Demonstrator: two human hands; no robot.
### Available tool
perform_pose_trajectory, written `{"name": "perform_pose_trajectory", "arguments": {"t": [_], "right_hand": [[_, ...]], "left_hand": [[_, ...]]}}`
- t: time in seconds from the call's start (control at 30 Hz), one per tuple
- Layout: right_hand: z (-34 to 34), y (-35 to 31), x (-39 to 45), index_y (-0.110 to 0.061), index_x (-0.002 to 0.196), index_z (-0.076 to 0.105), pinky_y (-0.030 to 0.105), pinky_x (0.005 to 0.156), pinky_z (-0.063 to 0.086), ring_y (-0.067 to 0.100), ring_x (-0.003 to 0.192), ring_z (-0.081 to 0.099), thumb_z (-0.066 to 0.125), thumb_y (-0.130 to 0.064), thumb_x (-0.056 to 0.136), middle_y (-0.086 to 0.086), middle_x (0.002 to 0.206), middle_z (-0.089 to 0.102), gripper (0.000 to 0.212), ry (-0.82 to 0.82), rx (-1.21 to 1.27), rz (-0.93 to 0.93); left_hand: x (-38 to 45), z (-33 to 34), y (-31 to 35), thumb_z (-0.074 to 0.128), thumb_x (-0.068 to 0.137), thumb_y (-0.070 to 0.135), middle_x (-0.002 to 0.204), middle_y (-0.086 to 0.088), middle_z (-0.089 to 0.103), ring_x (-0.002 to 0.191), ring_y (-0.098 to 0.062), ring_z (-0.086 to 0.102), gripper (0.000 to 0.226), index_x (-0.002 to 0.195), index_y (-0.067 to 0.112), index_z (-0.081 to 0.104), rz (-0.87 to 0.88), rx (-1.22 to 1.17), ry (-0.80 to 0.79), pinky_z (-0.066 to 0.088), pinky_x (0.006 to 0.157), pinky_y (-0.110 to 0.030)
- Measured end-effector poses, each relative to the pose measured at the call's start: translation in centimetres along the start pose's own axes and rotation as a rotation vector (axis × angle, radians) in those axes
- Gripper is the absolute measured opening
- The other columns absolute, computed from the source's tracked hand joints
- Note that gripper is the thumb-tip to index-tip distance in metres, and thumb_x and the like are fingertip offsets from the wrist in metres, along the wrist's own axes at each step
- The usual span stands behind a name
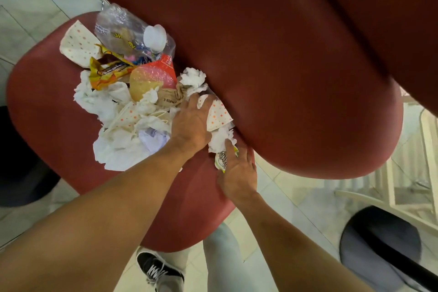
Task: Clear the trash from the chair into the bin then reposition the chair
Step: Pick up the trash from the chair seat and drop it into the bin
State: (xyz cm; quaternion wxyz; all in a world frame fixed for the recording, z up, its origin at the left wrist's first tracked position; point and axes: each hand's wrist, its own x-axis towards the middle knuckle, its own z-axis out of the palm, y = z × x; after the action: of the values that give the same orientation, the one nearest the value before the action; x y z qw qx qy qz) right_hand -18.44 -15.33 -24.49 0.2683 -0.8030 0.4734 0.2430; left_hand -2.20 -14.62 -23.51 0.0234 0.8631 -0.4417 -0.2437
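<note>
A red padded chair (47,106) is seen from above, its seat filling the left and centre, its backrest (296,66) looming across the upper right, from about twelve to three o'clock. The seat's long axis runs from ten o'clock to four o'clock, along the foot of the backrest. The trash pile (132,102) lies on the seat, pushed up against the backrest, which closes it in on the two o'clock side. At the pile's eleven o'clock end a clear plastic bag (123,28) holds scraps and a white lid; below it a yellow snack wrapper (111,71) and a dotted paper napkin (78,45) are seen. Crumpled white tissues (113,144) make up the seven o'clock part.

The left hand (189,123) is laid flat on the pile's right edge, fingers spread and pointing to twelve o'clock, pressing on dotted paper and tissue. The right hand (238,173) is set at five o'clock from it, fingers loosely spread, the forefinger touching a tissue wad (220,137) at the seat's edge; nothing is gripped.

A dark round bin (379,249) is seen on the tiled floor at five o'clock; its contents cannot be told. A black shoe (158,268) shows at six o'clock.
</note>
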Motion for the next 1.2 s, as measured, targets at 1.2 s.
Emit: {"name": "perform_pose_trajectory", "arguments": {"t": [1.2], "right_hand": [[7.8,-20.3,-28.5,-0.025,0.134,0.044,0.042,0.092,0.047,0.033,0.114,0.047,0.061,-0.036,0.084,0.010,0.124,0.040,0.054,-0.028,-0.140,-0.454]], "left_hand": [[-46.1,-2.2,-20.5,0.075,0.067,0.026,0.139,0.000,0.032,0.122,-0.025,0.043,0.090,0.142,0.038,0.026,-0.746,-0.542,0.229,0.045,0.089,-0.037]]}}
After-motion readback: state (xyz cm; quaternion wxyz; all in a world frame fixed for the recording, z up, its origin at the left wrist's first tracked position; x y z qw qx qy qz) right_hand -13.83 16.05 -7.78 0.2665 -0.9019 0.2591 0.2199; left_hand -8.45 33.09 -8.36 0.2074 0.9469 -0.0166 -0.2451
